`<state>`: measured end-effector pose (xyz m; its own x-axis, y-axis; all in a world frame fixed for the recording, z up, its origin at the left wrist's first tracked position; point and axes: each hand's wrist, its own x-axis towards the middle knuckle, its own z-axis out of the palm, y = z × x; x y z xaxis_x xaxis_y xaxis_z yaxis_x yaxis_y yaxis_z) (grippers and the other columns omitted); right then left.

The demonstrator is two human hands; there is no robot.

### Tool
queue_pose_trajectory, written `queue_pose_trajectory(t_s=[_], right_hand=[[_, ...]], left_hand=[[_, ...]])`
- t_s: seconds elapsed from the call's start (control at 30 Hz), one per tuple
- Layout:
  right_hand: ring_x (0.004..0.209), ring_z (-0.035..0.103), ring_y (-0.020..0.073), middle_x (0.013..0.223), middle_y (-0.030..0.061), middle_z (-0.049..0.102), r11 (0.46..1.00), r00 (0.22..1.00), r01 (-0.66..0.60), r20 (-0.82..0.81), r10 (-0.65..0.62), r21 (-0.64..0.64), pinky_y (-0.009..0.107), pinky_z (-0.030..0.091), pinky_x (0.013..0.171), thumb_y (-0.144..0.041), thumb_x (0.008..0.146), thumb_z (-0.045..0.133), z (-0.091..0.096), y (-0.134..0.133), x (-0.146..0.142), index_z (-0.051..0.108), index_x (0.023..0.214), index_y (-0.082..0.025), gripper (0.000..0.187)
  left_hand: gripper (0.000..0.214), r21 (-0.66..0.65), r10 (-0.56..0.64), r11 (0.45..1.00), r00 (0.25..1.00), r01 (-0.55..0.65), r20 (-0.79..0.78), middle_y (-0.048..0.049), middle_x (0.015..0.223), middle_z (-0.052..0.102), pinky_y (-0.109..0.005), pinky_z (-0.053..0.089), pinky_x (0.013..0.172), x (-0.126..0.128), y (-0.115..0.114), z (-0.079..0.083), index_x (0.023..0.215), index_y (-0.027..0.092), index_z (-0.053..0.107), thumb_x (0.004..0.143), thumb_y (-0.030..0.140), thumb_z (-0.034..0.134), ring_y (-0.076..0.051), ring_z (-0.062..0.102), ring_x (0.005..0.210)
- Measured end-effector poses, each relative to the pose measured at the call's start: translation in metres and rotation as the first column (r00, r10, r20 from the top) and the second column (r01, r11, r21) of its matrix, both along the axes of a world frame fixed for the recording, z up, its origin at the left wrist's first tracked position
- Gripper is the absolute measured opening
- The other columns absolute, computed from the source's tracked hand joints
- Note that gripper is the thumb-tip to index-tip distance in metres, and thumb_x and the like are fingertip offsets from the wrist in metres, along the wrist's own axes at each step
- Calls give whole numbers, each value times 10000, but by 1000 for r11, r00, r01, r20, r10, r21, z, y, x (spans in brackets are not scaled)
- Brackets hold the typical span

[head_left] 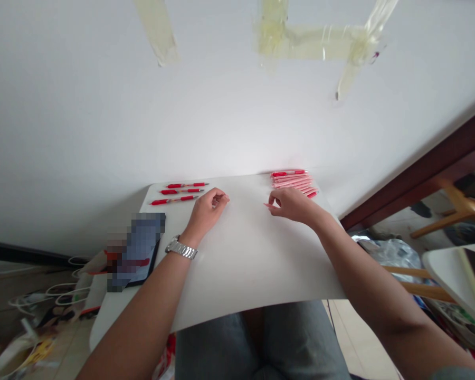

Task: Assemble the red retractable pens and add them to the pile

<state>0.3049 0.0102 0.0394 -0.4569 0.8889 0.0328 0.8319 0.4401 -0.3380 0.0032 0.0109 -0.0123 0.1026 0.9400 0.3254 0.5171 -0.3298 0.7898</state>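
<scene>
My left hand (212, 206) is over the table with its fingers curled in, and I see nothing in it. Just left of it lie three red pens (174, 200) in a spaced column, the nearest pen's tip close to my wrist side. My right hand (288, 203) is closed in a pinch, thumb against forefinger. A small pinkish point shows at the fingertips, too small to name. Directly behind this hand is a pile of pale pink, slender sticks (291, 181), with a red pen (288, 173) along its far side. The hand partly hides the pile's near edge.
A white table (257, 274) stands against a white wall (221, 105) with tape strips. On its left edge lies a blurred-out phone-like device (142, 248). White cables (59, 290) are at lower left; a wooden chair (455, 211) and plastic bags (396, 253) are at right.
</scene>
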Motion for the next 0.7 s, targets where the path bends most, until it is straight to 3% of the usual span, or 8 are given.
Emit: queue_pose_trajectory(t_s=[0.1, 0.23, 0.43, 0.53, 0.7], right_hand=[[667, 551, 148, 778, 7, 673, 999, 995, -15, -96, 19, 45, 278, 345, 632, -208, 897, 757, 5, -4, -3, 748, 940, -188, 48], [637, 495, 132, 769, 0, 629, 979, 972, -24, -224, 70, 202, 276, 323, 610, -215, 926, 708, 10, -10, -5, 697, 915, -191, 29], [772, 589, 177, 1016, 66, 659, 865, 939, 118, -337, 63, 489, 294, 425, 651, -165, 888, 658, 8, -6, -4, 649, 1004, -214, 126], [800, 625, 187, 1091, 83, 668, 824, 940, 179, -342, 20, 538, 301, 465, 661, -167, 913, 638, 9, -1, -1, 636, 1015, -224, 117], [705, 614, 155, 1064, 63, 703, 813, 951, 210, -307, -41, 543, 292, 455, 643, -176, 987, 590, 9, 5, 8, 653, 1034, -234, 98]], left_hand=[[238, -3, -3, 1000, 1000, 3, -1, -36, 954, 788, -359, 555, 865, 0, 0, 1, 916, 233, 670, 998, 454, 636, -227, 740, 921], [242, 6, -5, 1000, 1000, 5, 0, -43, 952, 788, -369, 556, 874, 1, 0, 2, 913, 234, 663, 1002, 456, 628, -234, 740, 926], [238, -1, -5, 1000, 1000, 5, 5, -45, 953, 791, -367, 559, 878, 1, -1, 3, 910, 235, 668, 994, 455, 637, -232, 742, 921], [238, -9, 0, 1000, 1000, 0, 2, -40, 951, 791, -359, 554, 862, 1, -1, 3, 909, 236, 669, 994, 457, 640, -230, 740, 920], [233, -3, -3, 1000, 1000, 3, -3, -31, 954, 787, -345, 547, 852, 0, -1, 2, 916, 237, 674, 999, 452, 635, -221, 735, 921]])
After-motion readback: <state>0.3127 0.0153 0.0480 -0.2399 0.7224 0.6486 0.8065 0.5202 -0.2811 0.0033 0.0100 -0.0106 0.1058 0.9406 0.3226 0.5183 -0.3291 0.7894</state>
